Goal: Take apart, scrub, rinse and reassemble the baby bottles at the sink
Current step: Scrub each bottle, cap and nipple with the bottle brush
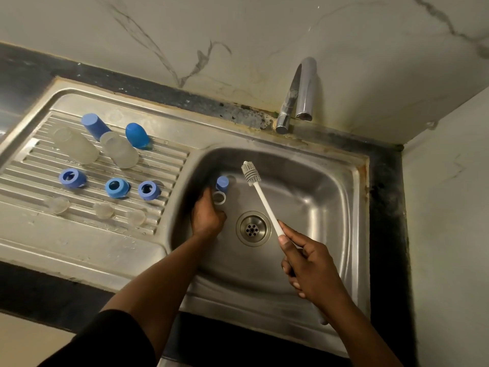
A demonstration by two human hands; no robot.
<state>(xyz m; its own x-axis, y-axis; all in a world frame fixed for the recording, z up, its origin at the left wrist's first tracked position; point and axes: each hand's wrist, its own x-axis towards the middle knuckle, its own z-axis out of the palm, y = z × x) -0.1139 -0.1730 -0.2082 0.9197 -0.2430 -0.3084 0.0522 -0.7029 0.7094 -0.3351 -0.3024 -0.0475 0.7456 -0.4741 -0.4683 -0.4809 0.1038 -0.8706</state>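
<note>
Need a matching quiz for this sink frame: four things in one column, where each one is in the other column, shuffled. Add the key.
Column 1
1. bottle brush
2. blue rings
3. clear bottle showing its open mouth
4. tap

Column 2
A. lying on the ribbed drainboard
B. behind the basin, against the wall
C. gripped by the left hand, low in the basin
D. held by the right hand, bristles up

Pairs: 1-D, 2-A, 3-C, 4-B
</note>
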